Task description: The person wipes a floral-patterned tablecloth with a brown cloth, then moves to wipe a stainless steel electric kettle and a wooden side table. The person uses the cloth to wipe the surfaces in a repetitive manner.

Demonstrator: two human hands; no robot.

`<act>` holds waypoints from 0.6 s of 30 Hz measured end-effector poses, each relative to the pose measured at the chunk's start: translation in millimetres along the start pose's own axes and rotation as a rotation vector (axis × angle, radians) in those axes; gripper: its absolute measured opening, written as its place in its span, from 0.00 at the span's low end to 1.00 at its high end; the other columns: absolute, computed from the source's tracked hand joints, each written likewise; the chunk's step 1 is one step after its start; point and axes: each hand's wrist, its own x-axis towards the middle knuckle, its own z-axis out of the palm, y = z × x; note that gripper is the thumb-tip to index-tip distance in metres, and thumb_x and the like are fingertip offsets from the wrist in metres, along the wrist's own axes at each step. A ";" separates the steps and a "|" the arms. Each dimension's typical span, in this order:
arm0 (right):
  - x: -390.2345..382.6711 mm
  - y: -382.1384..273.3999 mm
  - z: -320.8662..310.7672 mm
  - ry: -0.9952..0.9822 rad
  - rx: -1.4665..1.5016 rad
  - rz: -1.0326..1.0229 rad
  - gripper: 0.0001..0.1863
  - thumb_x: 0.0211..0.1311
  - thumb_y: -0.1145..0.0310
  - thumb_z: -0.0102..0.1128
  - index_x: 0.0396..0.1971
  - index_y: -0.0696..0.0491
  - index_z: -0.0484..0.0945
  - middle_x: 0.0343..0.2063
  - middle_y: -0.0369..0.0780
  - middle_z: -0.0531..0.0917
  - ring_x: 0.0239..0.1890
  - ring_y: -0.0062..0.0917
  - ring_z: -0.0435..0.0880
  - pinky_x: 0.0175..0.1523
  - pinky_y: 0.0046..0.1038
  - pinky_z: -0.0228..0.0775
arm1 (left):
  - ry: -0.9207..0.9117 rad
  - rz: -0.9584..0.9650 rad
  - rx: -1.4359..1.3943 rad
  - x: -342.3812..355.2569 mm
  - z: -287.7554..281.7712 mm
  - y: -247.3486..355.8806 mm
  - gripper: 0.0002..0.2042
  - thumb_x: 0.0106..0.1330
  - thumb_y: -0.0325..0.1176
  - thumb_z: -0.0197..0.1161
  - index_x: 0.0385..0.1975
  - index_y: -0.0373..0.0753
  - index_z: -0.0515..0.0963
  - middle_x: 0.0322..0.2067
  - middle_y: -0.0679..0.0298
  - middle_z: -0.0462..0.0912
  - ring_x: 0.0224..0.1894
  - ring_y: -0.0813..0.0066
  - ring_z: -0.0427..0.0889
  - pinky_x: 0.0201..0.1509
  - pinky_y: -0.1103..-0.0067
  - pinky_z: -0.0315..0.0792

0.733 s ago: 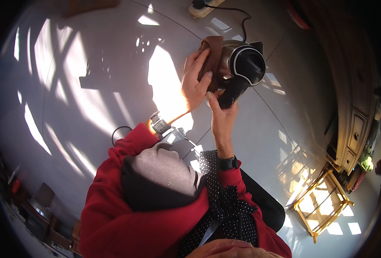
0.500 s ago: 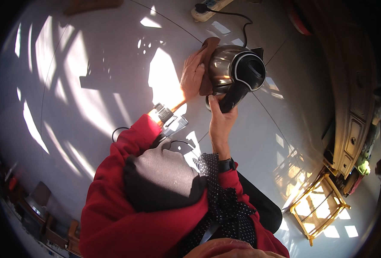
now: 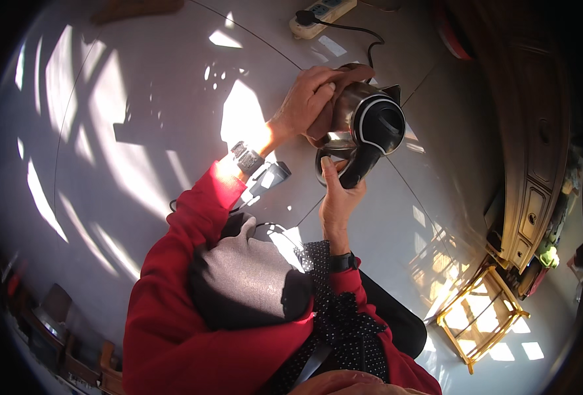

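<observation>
A shiny metal electric kettle point(image 3: 353, 100) with a black lid and handle is tilted in front of me, above the pale tiled floor. My right hand point(image 3: 341, 200) is wrapped round its black handle, thumb on top. Against the kettle's left side my left hand point(image 3: 306, 102) presses a brown cloth point(image 3: 326, 120), its fingers closed on the fabric. Part of the cloth reaches over the upper side of the kettle. The kettle's base is hidden behind the cloth and hand.
Beyond the kettle lies a white power strip point(image 3: 321, 16) with a black plug and cord. A wooden cabinet point(image 3: 535, 191) with drawers stands on the right. Near it is a yellow wooden stool frame point(image 3: 479, 322). Brown wooden furniture point(image 3: 58, 329) lines the lower left.
My left hand has slid the cloth up and round toward the far side of the kettle, its fingers now more bent. The right hand keeps its hold on the handle.
</observation>
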 end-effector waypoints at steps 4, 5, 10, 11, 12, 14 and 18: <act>2.6 5.3 -7.1 -0.012 0.000 -0.014 0.13 0.56 0.79 0.71 0.23 0.53 0.72 0.21 0.27 0.72 0.24 0.09 0.68 0.30 0.15 0.59 | 0.057 -0.102 -0.043 -5.2 -7.9 -21.3 0.18 0.64 0.31 0.51 0.51 0.31 0.78 0.47 0.51 0.79 0.50 0.53 0.76 0.59 0.66 0.67; 3.3 6.5 -10.9 -0.024 -0.009 -0.017 0.13 0.56 0.80 0.71 0.23 0.53 0.72 0.21 0.27 0.72 0.24 0.09 0.68 0.30 0.15 0.59 | 0.022 -0.073 -0.030 -9.5 -8.1 -19.2 0.18 0.65 0.30 0.50 0.52 0.31 0.77 0.50 0.53 0.77 0.54 0.56 0.75 0.62 0.69 0.65; 5.7 8.2 -33.6 -0.084 -0.063 0.018 0.13 0.54 0.81 0.70 0.22 0.53 0.72 0.21 0.28 0.73 0.24 0.10 0.68 0.30 0.16 0.60 | -0.203 0.219 0.079 25.9 -7.0 1.0 0.18 0.67 0.29 0.47 0.53 0.31 0.77 0.53 0.56 0.77 0.59 0.62 0.72 0.63 0.71 0.65; 6.6 6.8 -39.0 -0.107 -0.064 0.023 0.13 0.53 0.82 0.70 0.21 0.53 0.72 0.21 0.28 0.74 0.24 0.11 0.68 0.31 0.17 0.61 | -0.329 0.161 -0.030 41.5 -6.2 1.5 0.18 0.69 0.29 0.46 0.53 0.30 0.77 0.52 0.56 0.77 0.57 0.63 0.73 0.63 0.71 0.65; 7.4 6.0 -42.9 -0.112 -0.087 0.038 0.13 0.53 0.82 0.69 0.21 0.54 0.72 0.21 0.29 0.75 0.24 0.11 0.69 0.30 0.17 0.61 | -0.400 0.110 -0.029 53.8 -4.2 0.7 0.18 0.69 0.30 0.46 0.52 0.30 0.77 0.52 0.56 0.77 0.56 0.63 0.73 0.63 0.72 0.66; 9.3 3.4 -49.4 -0.139 -0.097 0.036 0.13 0.53 0.83 0.68 0.20 0.54 0.72 0.21 0.29 0.75 0.24 0.11 0.69 0.30 0.18 0.61 | -0.552 -0.003 -0.028 73.9 1.9 -5.3 0.18 0.70 0.30 0.45 0.52 0.30 0.77 0.52 0.56 0.76 0.55 0.63 0.74 0.62 0.73 0.66; 11.2 -1.3 -55.1 -0.157 -0.116 0.029 0.13 0.52 0.84 0.67 0.19 0.54 0.72 0.22 0.30 0.76 0.24 0.12 0.70 0.30 0.19 0.62 | -0.891 -0.104 -0.057 112.9 16.2 -26.7 0.17 0.69 0.33 0.46 0.48 0.29 0.78 0.46 0.57 0.80 0.49 0.69 0.77 0.59 0.76 0.68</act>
